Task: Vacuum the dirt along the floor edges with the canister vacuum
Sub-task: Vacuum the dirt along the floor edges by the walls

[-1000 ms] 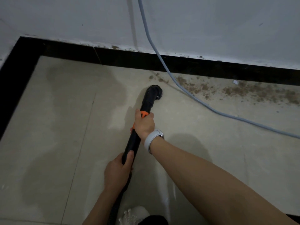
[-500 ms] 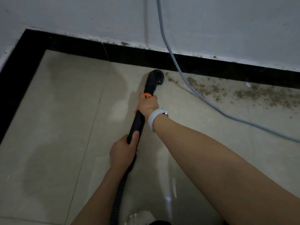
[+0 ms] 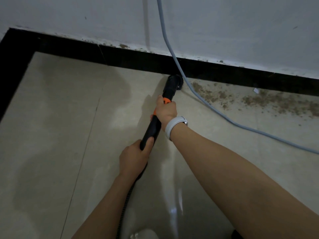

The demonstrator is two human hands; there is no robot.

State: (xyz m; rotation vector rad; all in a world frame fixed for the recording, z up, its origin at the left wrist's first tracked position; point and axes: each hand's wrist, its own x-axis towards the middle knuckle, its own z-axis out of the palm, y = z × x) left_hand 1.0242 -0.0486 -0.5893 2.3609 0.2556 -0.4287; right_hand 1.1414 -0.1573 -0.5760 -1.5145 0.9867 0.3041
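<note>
Pushing the brush nozzle (image 3: pixel 174 81) up against the black skirting (image 3: pixel 120 57), just beside the grey cable (image 3: pixel 189 87).

Over the last second the nozzle has advanced from open tile to the floor edge; the right hand (image 3: pixel 165 109) curls round the wand (image 3: pixel 153 128) at its orange collar (image 3: pixel 165 101), the left hand (image 3: pixel 134 157) grips lower down. The dirt (image 3: pixel 259 100) lies untouched to the right, so most edge cleaning likely remains.

Nozzle (image 3: pixel 174 82) against the skirting (image 3: pixel 120 57), left of the cable (image 3: pixel 189 87); dirt (image 3: pixel 259 100) further right
</note>
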